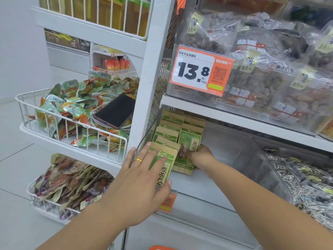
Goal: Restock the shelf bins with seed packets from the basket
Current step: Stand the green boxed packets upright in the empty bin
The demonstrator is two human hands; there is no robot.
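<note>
The left hand (142,170) lies flat on the front seed packet (163,164), fingers straight, thumb under its bottom edge, likely to keep the row from tipping forward. Just right of those fingers, the right hand (200,156) curls round a second packet (188,150), standing it up beside the row. More packets (170,127) stand behind the fingers, deeper in the clear shelf bin (234,156). Below both arms an orange edge (160,248) peeks out, maybe the basket. A phone (115,111) rests on snacks left of the fingers.
</note>
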